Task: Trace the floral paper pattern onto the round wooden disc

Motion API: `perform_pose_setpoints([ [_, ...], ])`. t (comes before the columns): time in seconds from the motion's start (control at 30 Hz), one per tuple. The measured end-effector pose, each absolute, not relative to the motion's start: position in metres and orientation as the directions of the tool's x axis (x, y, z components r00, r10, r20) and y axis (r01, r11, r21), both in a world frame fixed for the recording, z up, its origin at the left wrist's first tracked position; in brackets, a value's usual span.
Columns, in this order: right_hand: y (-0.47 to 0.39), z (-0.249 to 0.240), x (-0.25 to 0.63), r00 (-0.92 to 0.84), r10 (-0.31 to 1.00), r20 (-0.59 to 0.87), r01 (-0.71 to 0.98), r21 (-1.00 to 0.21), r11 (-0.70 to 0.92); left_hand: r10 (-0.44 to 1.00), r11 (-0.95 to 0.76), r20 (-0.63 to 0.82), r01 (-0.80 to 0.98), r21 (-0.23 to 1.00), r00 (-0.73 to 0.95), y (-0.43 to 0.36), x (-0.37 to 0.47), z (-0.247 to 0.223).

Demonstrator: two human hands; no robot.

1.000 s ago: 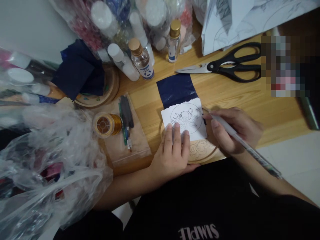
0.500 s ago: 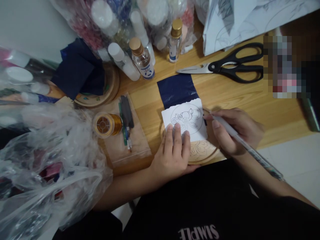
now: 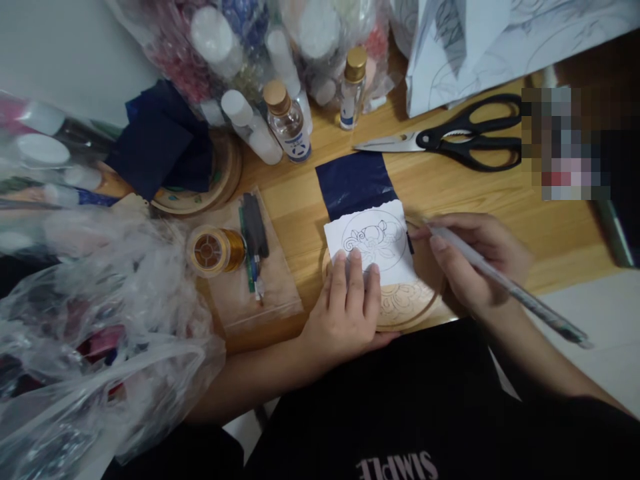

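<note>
A white paper (image 3: 337,235) with a flower drawing inside a circle lies on a round wooden disc (image 3: 434,303) that bears its own line pattern. My left hand (image 3: 347,307) presses the paper down, fingers stretched flat over its lower left part. Beneath the paper's upper edge, a sheet of dark blue carbon paper (image 3: 355,180) sticks out toward the back. Just right of the paper, my right hand (image 3: 477,260) is closed around a pen (image 3: 515,290). The pen's tip points left and looks apart from the drawing.
Black-handled scissors (image 3: 445,139) lie behind the carbon paper. Small glass bottles (image 3: 290,127) stand at the back. To the left are a spool of golden thread (image 3: 219,250), a clear pouch (image 3: 280,300) with tools, and a crumpled plastic bag (image 3: 150,360). More blue sheets (image 3: 160,147) lie behind.
My right hand has shifted slightly right with the pen, whose rear end has swung up and to the right. My left hand stays on the paper. The view has tilted slightly.
</note>
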State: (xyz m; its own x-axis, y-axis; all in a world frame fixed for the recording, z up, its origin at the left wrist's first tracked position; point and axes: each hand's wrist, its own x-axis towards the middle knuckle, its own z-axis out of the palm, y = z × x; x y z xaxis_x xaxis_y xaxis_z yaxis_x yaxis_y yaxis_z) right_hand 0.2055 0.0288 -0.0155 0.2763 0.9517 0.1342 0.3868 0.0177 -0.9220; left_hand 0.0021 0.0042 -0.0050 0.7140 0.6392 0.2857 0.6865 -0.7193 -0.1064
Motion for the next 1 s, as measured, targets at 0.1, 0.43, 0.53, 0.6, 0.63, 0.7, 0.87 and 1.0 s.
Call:
perform_pose_setpoints([
  [0.1, 0.038, -0.010, 0.209, 0.330, 0.935, 0.129, 0.351, -0.937, 0.005, 0.641, -0.714, 0.289, 0.691, -0.115, 0.711, 0.004, 0.002, -0.006],
  [0.43, 0.072, -0.005, 0.185, 0.347, 0.915, 0.205, 0.276, -0.955, 0.110, 0.638, -0.721, 0.275, 0.683, -0.112, 0.719, 0.005, 0.002, -0.005],
  [0.53, 0.071, -0.013, 0.180, 0.367, 0.918, 0.152, 0.284, -0.958, 0.046, 0.626, -0.735, 0.273, 0.670, -0.105, 0.730, 0.006, 0.002, -0.003],
  [0.6, 0.068, -0.015, 0.180, 0.349, 0.915, 0.201, 0.378, -0.924, 0.059, 0.625, -0.734, 0.275, 0.670, -0.109, 0.730, 0.006, 0.002, -0.003],
  [0.63, 0.067, -0.015, 0.181, 0.338, 0.913, 0.228, 0.430, -0.901, 0.066, 0.626, -0.732, 0.275, 0.672, -0.115, 0.729, 0.006, 0.002, -0.003],
  [0.7, 0.067, -0.013, 0.182, 0.328, 0.911, 0.252, 0.499, -0.864, 0.059, 0.630, -0.725, 0.283, 0.678, -0.122, 0.724, 0.006, 0.002, -0.005],
  [0.87, 0.069, -0.009, 0.182, 0.300, 0.926, 0.230, 0.537, -0.843, 0.036, 0.632, -0.718, 0.311, 0.687, -0.110, 0.710, 0.005, 0.002, -0.008],
  [1.0, 0.069, -0.010, 0.182, 0.273, 0.936, 0.224, 0.540, -0.840, 0.044, 0.632, -0.727, 0.276, 0.677, -0.111, 0.724, 0.006, 0.001, -0.004],
])
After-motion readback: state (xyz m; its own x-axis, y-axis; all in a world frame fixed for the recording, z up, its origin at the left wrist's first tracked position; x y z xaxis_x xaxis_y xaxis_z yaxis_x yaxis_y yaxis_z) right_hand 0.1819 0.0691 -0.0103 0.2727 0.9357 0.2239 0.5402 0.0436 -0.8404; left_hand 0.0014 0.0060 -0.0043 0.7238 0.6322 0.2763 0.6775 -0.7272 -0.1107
